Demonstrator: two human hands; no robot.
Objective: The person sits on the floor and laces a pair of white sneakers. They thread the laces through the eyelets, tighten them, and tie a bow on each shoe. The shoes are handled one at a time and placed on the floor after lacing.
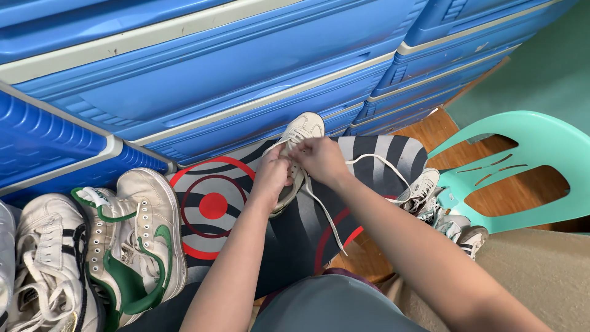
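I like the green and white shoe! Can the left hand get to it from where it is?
Probably yes. The left hand is busy on the cream shoe, helping with its lace. The green and white shoe stands just to its left on the mat, with only open mat between them.

Blue plastic drawer units (203, 67) with cream-coloured trim stand across the top of the view, a second stack (455, 55) to the right. A dark mat (215, 206) with red rings and grey stripes lies on the floor below them. At left, a white high-top sneaker with green trim (138, 246) lies beside a white and black high-top (46, 264). At right, a mint-green plastic chair (541, 166) stands on the wooden floor (433, 129); small white sneakers (445, 212) lie just beside it.
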